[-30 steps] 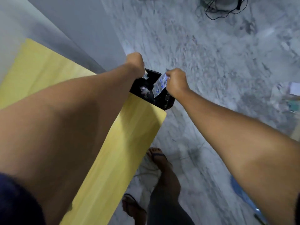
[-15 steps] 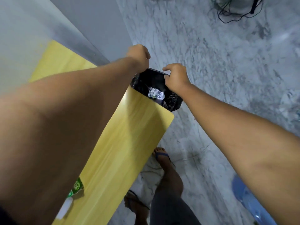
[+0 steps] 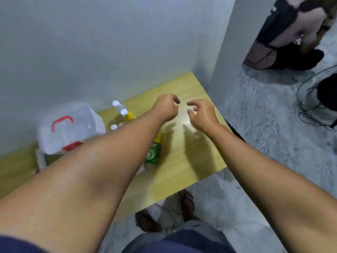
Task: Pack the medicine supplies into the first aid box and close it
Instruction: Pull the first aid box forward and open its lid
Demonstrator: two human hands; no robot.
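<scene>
Both hands empty: left hand (image 3: 166, 106) & right hand (image 3: 202, 114) fingers loosely curled, over table (image 3: 193, 161). First aid box (image 3: 71, 128) far left, bottles (image 3: 124, 114) beside, green pack (image 3: 153, 154) nearer. Step: btwn picks; next likely reach left, grasp supply

Both bare forearms reach forward, converging toward the centre. Left hand (image 3: 166, 106): back of hand up, fingers curled loosely, thumb and forefinger apart, nothing held. Right hand (image 3: 202, 114): likewise empty, fingers half-curled and spread, tips pointing toward the left hand. Hands near each other, not touching.
</scene>
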